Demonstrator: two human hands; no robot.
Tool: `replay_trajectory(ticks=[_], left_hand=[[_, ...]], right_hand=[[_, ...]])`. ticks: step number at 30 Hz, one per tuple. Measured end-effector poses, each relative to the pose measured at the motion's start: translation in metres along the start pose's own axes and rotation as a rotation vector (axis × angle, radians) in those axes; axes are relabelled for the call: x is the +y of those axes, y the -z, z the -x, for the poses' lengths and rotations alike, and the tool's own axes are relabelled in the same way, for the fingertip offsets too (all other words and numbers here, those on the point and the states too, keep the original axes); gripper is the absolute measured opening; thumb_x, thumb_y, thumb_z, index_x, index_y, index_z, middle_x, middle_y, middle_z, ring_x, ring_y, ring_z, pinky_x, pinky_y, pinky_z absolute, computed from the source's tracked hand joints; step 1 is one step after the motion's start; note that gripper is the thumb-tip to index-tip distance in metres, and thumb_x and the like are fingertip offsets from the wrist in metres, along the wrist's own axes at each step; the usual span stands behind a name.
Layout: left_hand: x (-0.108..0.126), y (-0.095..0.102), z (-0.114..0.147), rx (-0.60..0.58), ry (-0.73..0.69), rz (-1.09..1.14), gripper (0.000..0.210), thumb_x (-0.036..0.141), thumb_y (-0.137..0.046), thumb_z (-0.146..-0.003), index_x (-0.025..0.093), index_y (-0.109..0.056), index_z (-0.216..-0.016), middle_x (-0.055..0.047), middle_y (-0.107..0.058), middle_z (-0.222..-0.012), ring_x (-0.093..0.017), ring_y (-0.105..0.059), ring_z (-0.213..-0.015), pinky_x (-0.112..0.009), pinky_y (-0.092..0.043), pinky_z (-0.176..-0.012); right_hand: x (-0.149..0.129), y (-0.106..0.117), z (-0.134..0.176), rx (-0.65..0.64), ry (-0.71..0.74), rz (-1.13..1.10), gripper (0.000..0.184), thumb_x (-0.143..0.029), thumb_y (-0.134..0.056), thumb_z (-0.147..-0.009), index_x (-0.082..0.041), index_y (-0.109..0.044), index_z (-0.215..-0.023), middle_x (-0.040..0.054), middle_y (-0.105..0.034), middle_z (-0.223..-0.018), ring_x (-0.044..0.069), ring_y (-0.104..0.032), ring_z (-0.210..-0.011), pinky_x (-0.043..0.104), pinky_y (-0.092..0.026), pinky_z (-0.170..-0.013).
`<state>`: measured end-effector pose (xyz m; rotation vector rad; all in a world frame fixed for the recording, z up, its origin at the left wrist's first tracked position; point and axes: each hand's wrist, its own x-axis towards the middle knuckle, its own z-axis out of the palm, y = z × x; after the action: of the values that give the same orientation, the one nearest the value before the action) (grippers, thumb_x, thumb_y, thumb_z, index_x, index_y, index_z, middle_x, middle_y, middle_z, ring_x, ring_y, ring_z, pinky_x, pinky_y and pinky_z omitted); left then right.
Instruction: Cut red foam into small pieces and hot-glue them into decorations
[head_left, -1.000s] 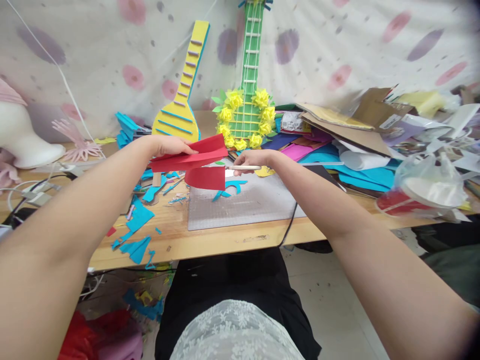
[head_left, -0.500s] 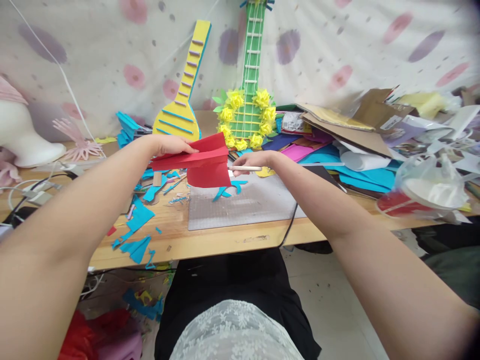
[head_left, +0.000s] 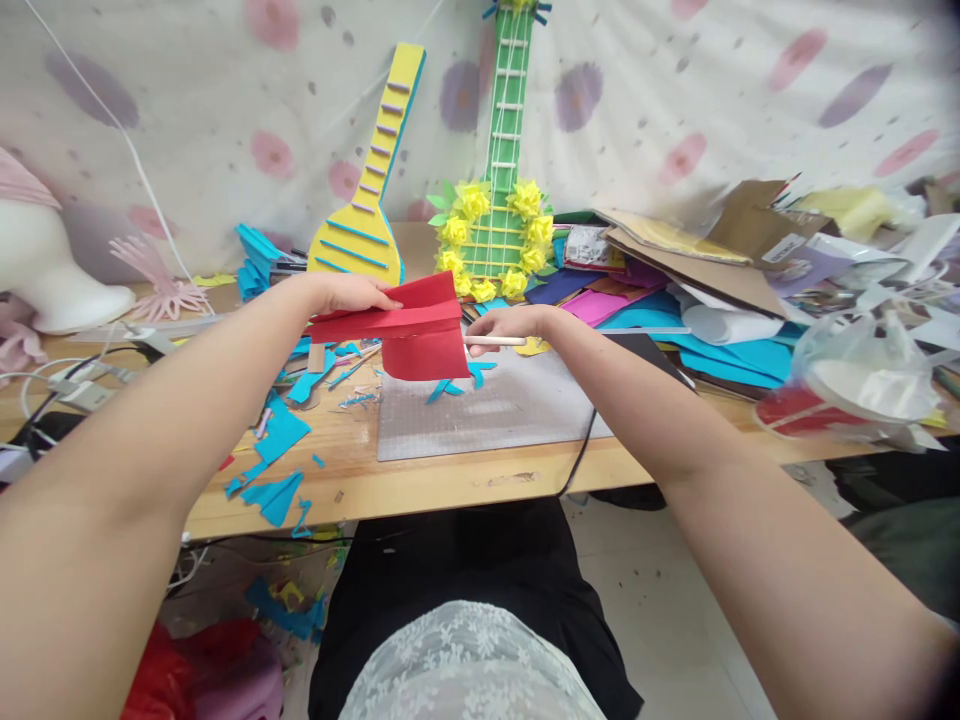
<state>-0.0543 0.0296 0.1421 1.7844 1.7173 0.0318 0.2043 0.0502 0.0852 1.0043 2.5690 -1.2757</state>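
Observation:
My left hand is closed on the upper left part of a folded piece of red paper, held above the table. One flap of the paper hangs down at the front. Close to the paper's right edge, my right hand grips a thin cream-coloured stick. The stick lies nearly level, and its left end meets or overlaps the paper's edge; I cannot tell which. Below the paper, curled blue strips lie on a grey cutting mat.
Behind my hands stand a yellow paper lute and a green paper guitar with yellow flowers. Blue scraps litter the left side. Stacked paper and cardboard and a red-and-white bucket are at right. A black cable crosses the table's edge.
The view has shifted slightly. The red paper and both hands sit a touch lower and further right in the picture. Both grips look the same.

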Motion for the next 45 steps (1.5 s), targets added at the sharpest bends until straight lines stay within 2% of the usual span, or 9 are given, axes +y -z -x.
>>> replay_trajectory(ticks=[8, 12, 19, 24, 31, 34, 38, 41, 45], left_hand=[[-0.010, 0.000, -0.004, 0.123, -0.026, -0.116, 0.038, 0.051, -0.057, -0.063, 0.031, -0.071, -0.092, -0.003, -0.068, -0.074, -0.024, -0.063, -0.076, -0.034, -0.045, -0.070], [-0.009, -0.001, -0.007, 0.085, -0.090, -0.103, 0.037, 0.049, -0.054, -0.066, 0.029, -0.071, -0.091, -0.004, -0.068, -0.076, -0.026, -0.063, -0.084, -0.035, -0.045, -0.070], [-0.002, -0.004, -0.008, 0.028, -0.045, -0.040, 0.039, 0.048, -0.055, -0.065, 0.029, -0.069, -0.096, -0.003, -0.069, -0.082, -0.027, -0.062, -0.090, -0.035, -0.045, -0.072], [0.000, -0.005, -0.005, -0.008, -0.008, 0.012, 0.041, 0.047, -0.053, -0.067, 0.031, -0.067, -0.102, -0.002, -0.070, -0.083, -0.025, -0.064, -0.086, -0.033, -0.046, -0.071], [0.001, -0.002, -0.002, -0.061, 0.079, 0.076, 0.041, 0.045, -0.054, -0.071, 0.031, -0.062, -0.109, -0.001, -0.070, -0.091, -0.022, -0.065, -0.082, -0.029, -0.047, -0.068], [0.000, 0.001, -0.001, -0.023, 0.090, 0.056, 0.041, 0.046, -0.054, -0.072, 0.030, -0.062, -0.109, 0.000, -0.070, -0.096, -0.021, -0.065, -0.083, -0.028, -0.047, -0.068], [-0.007, 0.001, 0.005, 0.103, 0.012, 0.091, 0.053, 0.058, -0.056, -0.069, 0.027, -0.062, -0.111, -0.002, -0.069, -0.102, -0.024, -0.064, -0.089, -0.030, -0.047, -0.070], [-0.019, -0.005, 0.008, -0.011, -0.080, 0.251, 0.059, 0.060, -0.055, -0.069, 0.025, -0.058, -0.115, -0.002, -0.068, -0.106, -0.023, -0.063, -0.091, -0.033, -0.048, -0.072], [-0.037, -0.021, 0.007, -0.181, -0.230, 0.303, 0.056, 0.045, -0.065, -0.063, 0.022, -0.057, -0.114, -0.002, -0.068, -0.105, -0.022, -0.062, -0.092, -0.033, -0.049, -0.076]], right_hand=[[0.005, -0.004, 0.007, 0.002, -0.016, -0.048, 0.050, -0.055, -0.065, -0.064, -0.019, -0.066, -0.098, 0.0023, -0.062, -0.079, 0.012, -0.050, -0.068, 0.026, -0.038, -0.064], [0.005, -0.005, 0.003, 0.009, -0.008, -0.041, 0.047, -0.055, -0.064, -0.066, -0.020, -0.067, -0.097, 0.0009, -0.061, -0.072, 0.012, -0.050, -0.066, 0.026, -0.037, -0.064], [0.003, -0.006, -0.004, 0.042, 0.002, -0.041, 0.041, -0.050, -0.064, -0.068, -0.019, -0.068, -0.094, 0.0013, -0.063, -0.074, 0.011, -0.049, -0.062, 0.024, -0.036, -0.060], [0.004, -0.006, -0.002, 0.052, -0.045, -0.064, 0.037, -0.047, -0.066, -0.067, -0.018, -0.068, -0.089, 0.0003, -0.060, -0.066, 0.009, -0.046, -0.056, 0.024, -0.035, -0.055], [0.007, -0.005, 0.001, 0.054, -0.089, -0.003, 0.043, -0.056, -0.064, -0.064, -0.016, -0.067, -0.081, 0.0006, -0.058, -0.062, 0.009, -0.045, -0.054, 0.024, -0.033, -0.053], [0.009, -0.005, 0.001, 0.094, -0.133, 0.091, 0.048, -0.061, -0.062, -0.064, -0.018, -0.067, -0.085, 0.0025, -0.061, -0.072, 0.011, -0.049, -0.060, 0.024, -0.034, -0.055], [0.014, -0.011, -0.001, 0.218, -0.265, 0.391, 0.052, -0.064, -0.058, -0.065, -0.020, -0.067, -0.091, 0.0059, -0.065, -0.086, 0.018, -0.056, -0.075, 0.026, -0.034, -0.059], [0.023, -0.023, -0.002, 0.270, -0.358, 0.562, 0.051, -0.061, -0.054, -0.070, -0.019, -0.065, -0.097, 0.0099, -0.066, -0.095, 0.023, -0.058, -0.084, 0.027, -0.035, -0.062], [0.040, -0.042, -0.004, 0.296, -0.366, 0.641, 0.042, -0.048, -0.051, -0.076, -0.019, -0.061, -0.106, 0.0113, -0.065, -0.106, 0.025, -0.058, -0.093, 0.029, -0.038, -0.070]])
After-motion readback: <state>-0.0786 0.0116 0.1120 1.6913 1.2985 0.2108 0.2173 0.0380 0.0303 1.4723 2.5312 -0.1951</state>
